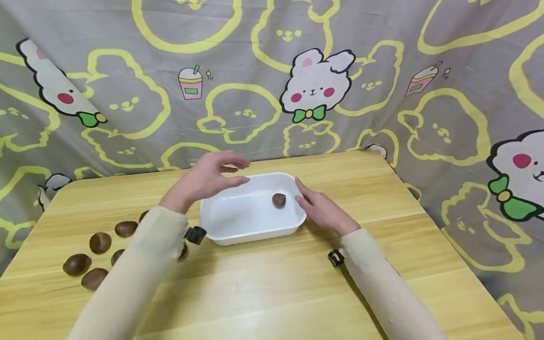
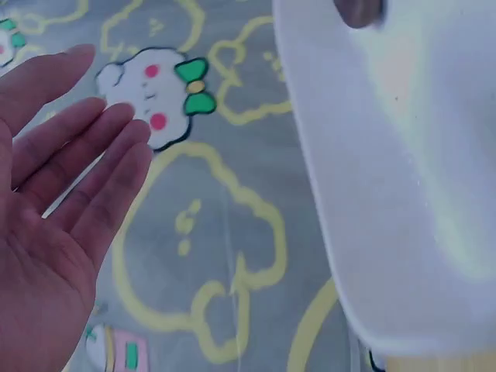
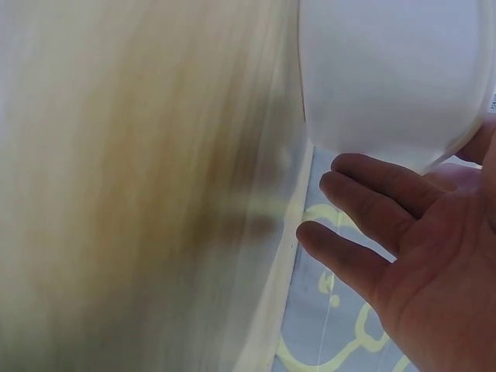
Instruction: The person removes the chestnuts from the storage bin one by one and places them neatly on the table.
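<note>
A white plastic tray (image 1: 238, 215) stands on the table with a single brown chestnut (image 1: 278, 200) in its right half. My right hand (image 1: 321, 209) grips the tray's right end, thumb at the rim and fingers along the outer wall. Over the back left corner of the tray hovers my left hand (image 1: 206, 175), its fingers loosely bent and apart. The left wrist view shows that palm with nothing in it, beside the tray wall. Several more chestnuts (image 1: 100, 242) lie on the left of the table, some partly hidden by my left forearm.
The wooden table (image 1: 272, 288) runs back to a grey curtain (image 1: 246, 61) printed with yellow outlines and rabbits. This curtain also hangs along the right side. Both sleeves reach in from the front, each with a small black wrist device (image 1: 335, 258).
</note>
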The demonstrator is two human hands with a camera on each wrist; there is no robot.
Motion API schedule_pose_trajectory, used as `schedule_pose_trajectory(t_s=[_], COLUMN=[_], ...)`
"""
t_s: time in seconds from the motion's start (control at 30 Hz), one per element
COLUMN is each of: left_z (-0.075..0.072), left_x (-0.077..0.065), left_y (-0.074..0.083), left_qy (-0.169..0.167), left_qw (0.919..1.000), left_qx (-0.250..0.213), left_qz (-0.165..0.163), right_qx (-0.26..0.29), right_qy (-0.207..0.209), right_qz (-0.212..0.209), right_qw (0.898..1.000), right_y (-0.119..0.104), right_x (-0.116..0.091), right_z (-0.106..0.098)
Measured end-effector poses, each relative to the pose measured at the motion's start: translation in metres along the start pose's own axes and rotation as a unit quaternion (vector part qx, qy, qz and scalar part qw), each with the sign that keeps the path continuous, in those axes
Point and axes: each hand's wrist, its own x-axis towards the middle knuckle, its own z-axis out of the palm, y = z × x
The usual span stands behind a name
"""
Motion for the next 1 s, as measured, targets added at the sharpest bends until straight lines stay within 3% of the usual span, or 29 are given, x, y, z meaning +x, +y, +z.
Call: schedule_pose_trajectory(t_s=[0.27, 0.5, 0.8, 1.0], left_z=[0.030, 0.060, 0.092, 0.097], left_x=[0.042, 0.067, 0.082, 0.081], left_y=[-0.007, -0.006, -0.010, -0.017], left_qy=[-0.088, -0.169, -0.221, -0.226], left_qw=[0.9944, 0.9807, 0.9638, 0.9564], left_qx=[0.054, 0.083, 0.130, 0.168], left_qz=[-0.025, -0.053, -0.073, -0.078], right_qx=[0.002, -0.011, -0.007, -0.004], right_qy=[-0.004, -0.001, 0.003, -0.006], right_qz=[0.008, 0.009, 0.016, 0.014], right_qw=[1.000, 1.000, 1.000, 1.000], right_y=[0.000, 0.000, 0.005, 0.000], right_x=[-0.001, 0.001, -0.006, 0.001], right_z=[0.004, 0.001, 0.000, 0.002])
